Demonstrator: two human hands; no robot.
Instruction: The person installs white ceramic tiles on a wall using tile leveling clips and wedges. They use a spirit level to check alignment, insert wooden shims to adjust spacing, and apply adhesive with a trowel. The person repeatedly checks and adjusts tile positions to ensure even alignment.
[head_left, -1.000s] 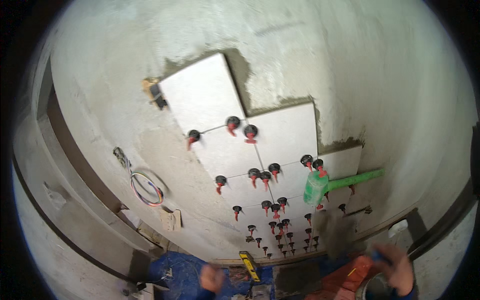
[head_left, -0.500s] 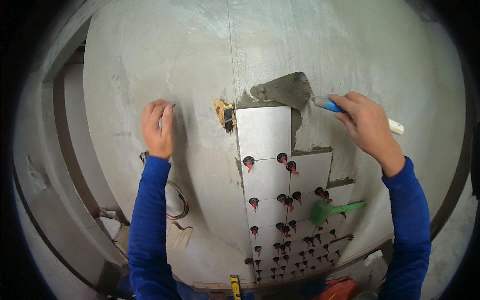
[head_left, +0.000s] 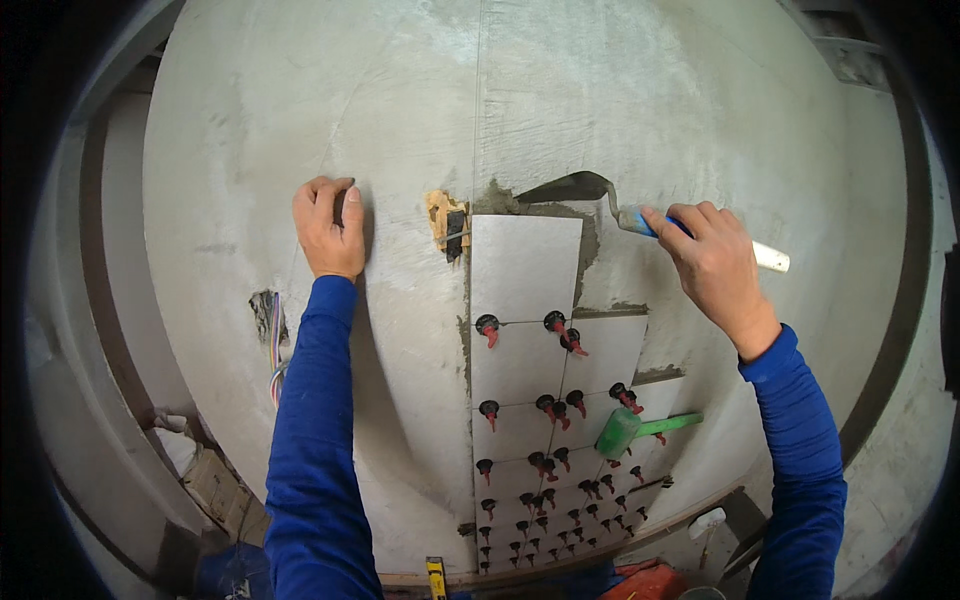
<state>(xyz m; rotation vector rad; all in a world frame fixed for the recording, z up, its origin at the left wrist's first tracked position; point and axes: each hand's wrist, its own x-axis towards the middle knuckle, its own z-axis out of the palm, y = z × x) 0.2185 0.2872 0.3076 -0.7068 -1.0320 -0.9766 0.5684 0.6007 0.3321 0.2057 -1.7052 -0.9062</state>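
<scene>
My right hand (head_left: 712, 262) grips a pointing trowel by its blue and white handle. The dark trowel blade (head_left: 570, 187) reaches left, its tip by the wet mortar (head_left: 497, 197) along the upper edge of the top wall tile (head_left: 525, 262). My left hand (head_left: 332, 228) is raised before the bare wall with fingers curled in toward the thumb. A small dark tip shows at those fingers, too little to name. Below the top tile, more pale tiles (head_left: 510, 360) carry black levelling clips (head_left: 488, 327) with red levers at their joints.
A green mallet (head_left: 618, 434) hangs against the tiles. Left of the top tile is a ragged wall hole (head_left: 457, 232); coloured wires (head_left: 276, 345) come out of another. A yellow level (head_left: 436, 578) stands at the bottom. A cardboard box (head_left: 215, 487) lies lower left.
The trowel blade has turned from nearly flat-on to more edge-on, and my right hand has shifted slightly left. My left hand has risen a little. The view has shifted, showing the wires' wall hole.
</scene>
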